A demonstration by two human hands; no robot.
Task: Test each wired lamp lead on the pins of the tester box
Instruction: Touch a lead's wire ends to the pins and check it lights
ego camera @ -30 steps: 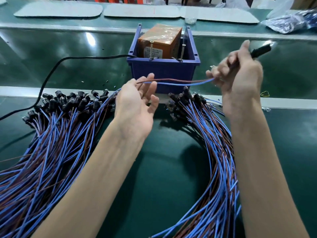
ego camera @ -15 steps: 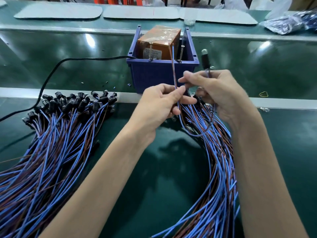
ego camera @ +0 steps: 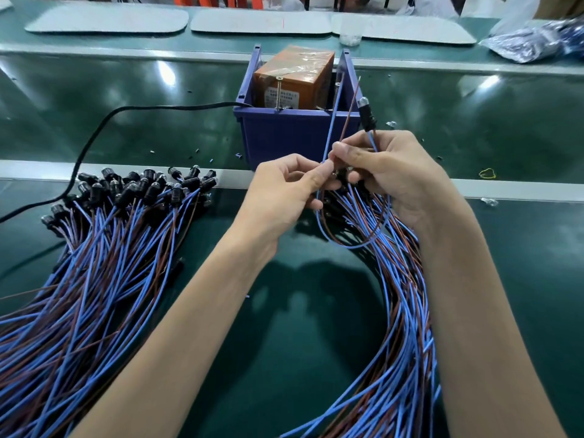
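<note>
One lamp lead is held up in front of the tester box [ego camera: 294, 80], an orange block in a blue bin [ego camera: 284, 134] with two upright screw pins [ego camera: 278, 93]. My left hand [ego camera: 284, 188] pinches the blue wire [ego camera: 331, 118] of that lead. My right hand [ego camera: 388, 172] pinches the brown wire [ego camera: 349, 112] and holds the black lamp holder [ego camera: 366, 115] upright. Both wire ends point up toward the bin's right side; the blue end reaches the right pin, contact unclear. The lead loops below the hands.
A big bundle of blue and brown lamp leads [ego camera: 94, 248] lies at the left with black holders on top. Another bundle [ego camera: 395, 295] curves under my right arm. A black power cord [ego camera: 126, 112] runs left from the bin. Grey mats [ego camera: 107, 20] lie at the back.
My hands came together in front of the bin. The lead went from stretched flat between them to folded, and its two wire ends now spread apart and reach higher toward the pins.
</note>
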